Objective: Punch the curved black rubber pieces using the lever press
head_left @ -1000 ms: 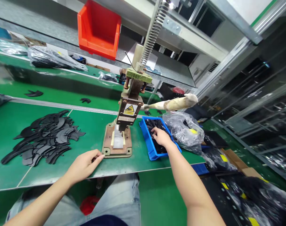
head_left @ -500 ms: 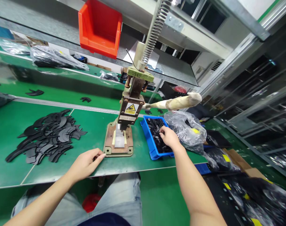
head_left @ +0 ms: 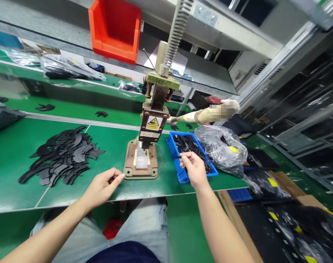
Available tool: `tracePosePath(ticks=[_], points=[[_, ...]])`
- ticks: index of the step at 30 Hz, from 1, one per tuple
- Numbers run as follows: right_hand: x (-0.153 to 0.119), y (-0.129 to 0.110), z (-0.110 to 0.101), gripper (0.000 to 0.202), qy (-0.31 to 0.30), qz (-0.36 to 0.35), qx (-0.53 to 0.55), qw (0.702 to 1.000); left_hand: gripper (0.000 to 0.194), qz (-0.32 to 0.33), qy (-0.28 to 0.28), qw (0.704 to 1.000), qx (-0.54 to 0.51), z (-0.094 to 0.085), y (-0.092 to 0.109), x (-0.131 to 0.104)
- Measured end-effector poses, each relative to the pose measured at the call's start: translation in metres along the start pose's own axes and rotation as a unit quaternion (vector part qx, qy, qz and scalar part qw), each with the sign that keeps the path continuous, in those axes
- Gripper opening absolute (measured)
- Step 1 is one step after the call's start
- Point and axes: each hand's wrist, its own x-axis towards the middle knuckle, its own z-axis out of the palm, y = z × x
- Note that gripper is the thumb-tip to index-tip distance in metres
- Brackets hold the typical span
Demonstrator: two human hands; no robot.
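Note:
Over the near left edge of a blue bin (head_left: pixel 182 176) of small black parts (head_left: pixel 186 143), my right hand (head_left: pixel 193 168) pinches a small black piece (head_left: pixel 178 157) that points left. My left hand (head_left: pixel 104 185) rests at the table's front edge by the lower left corner of the press base (head_left: pixel 141 176). Its fingers are curled towards the thumb, and whether anything is between them is hidden. A metal plate (head_left: pixel 141 160) lies on the base under the press head (head_left: pixel 152 126). Left of the press is a pile of curved black parts (head_left: pixel 64 155).
The press lever (head_left: pixel 210 114) sticks out to the right above the bin. Behind the bin lies a clear plastic bag (head_left: pixel 222 149). A red bin (head_left: pixel 115 34) hangs over the back of the table (head_left: pixel 111 146). Bagged parts (head_left: pixel 289 219) are at the lower right.
My right hand has come up out of the blue bin and slightly left, now with a black piece showing in its fingertips. The blue bin has turned a little. My left hand stays by the press base.

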Motion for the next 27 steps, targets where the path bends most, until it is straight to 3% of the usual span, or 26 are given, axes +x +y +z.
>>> tracePosePath(ticks=[6,11,16,19,22,24,27], points=[[-0.059,-0.010,0.087,0.037,-0.109,0.060,0.186,0.975,0.023,0.054,-0.008,0.997,-0.055,0.003,0.046,-0.012],[-0.079,-0.011,0.122,0.034,-0.176,0.088,0.256,0.947,0.025,0.084,-0.028,0.994,-0.066,0.004,0.059,-0.018],[-0.081,-0.011,0.127,0.033,-0.194,0.085,0.261,0.942,0.026,0.109,-0.027,0.990,-0.086,0.003,0.058,-0.019],[-0.081,-0.012,0.124,0.031,-0.200,0.071,0.245,0.946,0.022,0.023,-0.064,0.985,-0.161,0.006,0.058,-0.014],[-0.082,-0.017,0.121,0.028,-0.220,0.040,0.218,0.950,0.025,-0.094,-0.150,0.941,-0.289,0.012,0.056,-0.008],[-0.080,-0.021,0.118,0.026,-0.236,0.012,0.196,0.952,0.031,-0.128,-0.202,0.902,-0.361,0.016,0.053,-0.003],[-0.068,-0.028,0.103,0.024,-0.220,-0.030,0.166,0.961,0.039,-0.119,-0.189,0.893,-0.391,0.020,0.045,0.010]])
